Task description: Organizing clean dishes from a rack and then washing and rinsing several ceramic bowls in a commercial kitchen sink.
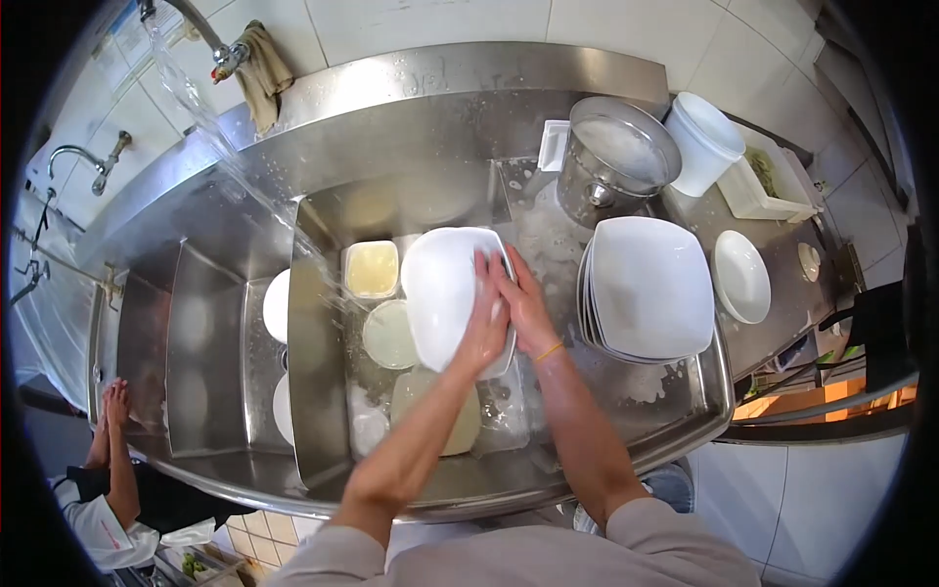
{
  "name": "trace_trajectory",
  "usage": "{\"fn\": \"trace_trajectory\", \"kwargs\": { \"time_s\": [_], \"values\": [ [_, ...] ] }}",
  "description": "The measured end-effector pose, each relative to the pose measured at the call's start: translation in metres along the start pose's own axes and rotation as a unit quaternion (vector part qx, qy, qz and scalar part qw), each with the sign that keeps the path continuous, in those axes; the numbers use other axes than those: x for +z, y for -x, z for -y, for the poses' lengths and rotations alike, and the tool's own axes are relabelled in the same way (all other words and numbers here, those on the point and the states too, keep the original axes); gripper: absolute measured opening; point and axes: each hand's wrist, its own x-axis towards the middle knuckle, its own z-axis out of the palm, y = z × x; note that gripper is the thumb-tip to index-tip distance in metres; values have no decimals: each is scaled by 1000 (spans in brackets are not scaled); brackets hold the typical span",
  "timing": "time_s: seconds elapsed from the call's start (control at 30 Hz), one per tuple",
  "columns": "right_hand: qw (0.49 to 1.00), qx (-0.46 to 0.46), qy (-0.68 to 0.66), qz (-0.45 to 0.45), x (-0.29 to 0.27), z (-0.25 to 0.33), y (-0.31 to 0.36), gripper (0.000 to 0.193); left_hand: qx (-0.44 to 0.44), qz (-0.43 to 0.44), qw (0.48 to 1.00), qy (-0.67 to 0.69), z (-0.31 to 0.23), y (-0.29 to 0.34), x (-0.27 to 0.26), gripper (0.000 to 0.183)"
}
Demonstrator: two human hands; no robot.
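A deep white square dish (440, 284) is tilted over the middle basin. My left hand (484, 318) lies inside it near the right wall, fingers stretched out and a little blurred. At the dish's right rim, my right hand (530, 311) grips the edge, its fingers close against my left hand; what is under the rim is hidden. Below, in the basin, are a square tub of yellowish liquid (372, 269), a round container (389, 335) and a pale square piece (455, 435). A stack of white square plates (652, 286) stands to the right.
Water pours from the tap (207, 34) at upper left onto the basin divider (318, 391). White dishes (278, 305) lie in the left basin. A steel pot (621, 161), a white bucket (702, 147) and an oval bowl (740, 277) stand right. Another person's hands (115, 403) show at left.
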Motion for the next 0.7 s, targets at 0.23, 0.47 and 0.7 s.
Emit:
{"fn": "trace_trajectory", "kwargs": {
  "time_s": [0.23, 0.47, 0.7],
  "values": [
    [981, -154, -92, 77, 10, 47, 18, 68, -169, -306, 892, -289, -13, -20, -119, 42],
    [961, -158, -228, 15, 4, 26, 13, 63, -272, -220, 892, 286, -77, 24, -54, 59],
    [956, -134, -214, -149, 40, 5, 2, 23, -109, -517, 834, 156, -97, 10, -64, 54]
  ]
}}
